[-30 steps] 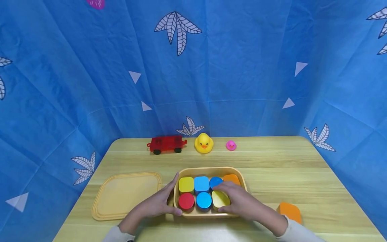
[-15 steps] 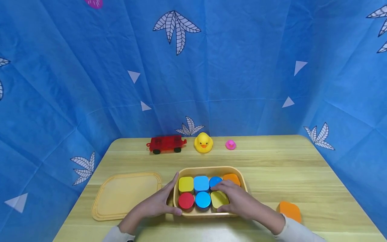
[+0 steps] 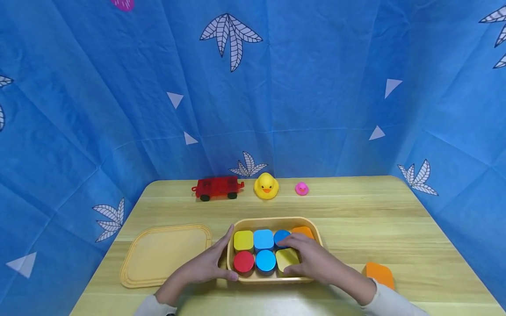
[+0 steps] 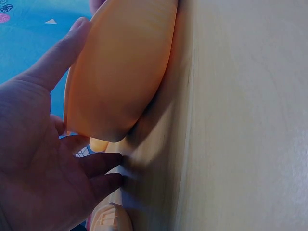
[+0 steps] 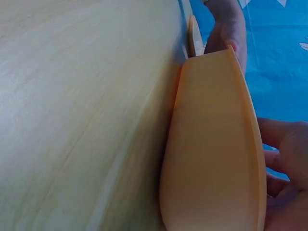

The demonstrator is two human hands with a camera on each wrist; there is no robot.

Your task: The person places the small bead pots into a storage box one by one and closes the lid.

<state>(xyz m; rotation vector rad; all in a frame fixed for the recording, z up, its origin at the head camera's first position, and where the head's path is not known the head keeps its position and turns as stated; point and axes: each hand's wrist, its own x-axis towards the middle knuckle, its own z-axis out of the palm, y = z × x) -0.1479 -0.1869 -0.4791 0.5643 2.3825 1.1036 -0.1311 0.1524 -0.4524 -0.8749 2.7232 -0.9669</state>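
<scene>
A shallow tan plastic box (image 3: pixel 272 281) stands on the table, holding two rows of coloured blocks. My left hand (image 3: pixel 207 263) grips its left end, the thumb at the near corner and the index finger along the side. My right hand (image 3: pixel 312 259) reaches over the right end and holds a yellow block (image 3: pixel 286 259) between thumb and fingers, low in the near row. Beside it are a light-blue round block (image 3: pixel 265 261) and a red round one (image 3: pixel 243 262). Behind lie a yellow square (image 3: pixel 243 240), a light-blue square (image 3: pixel 263 239), a blue round (image 3: pixel 281 237) and a partly hidden orange block (image 3: pixel 303 231).
A tan lid (image 3: pixel 166 254) lies flat left of the box. One orange block (image 3: pixel 378 275) sits by my right forearm. Along the back stand a red toy wagon (image 3: pixel 216 188), a yellow duck (image 3: pixel 266 186) and a small pink duck (image 3: pixel 302 188), before a blue curtain (image 3: pixel 316 87).
The yellow block under my right hand has tipped slightly and now lies more level among the others. My right thumb has shifted a little farther over it. The left hand stays put.
</scene>
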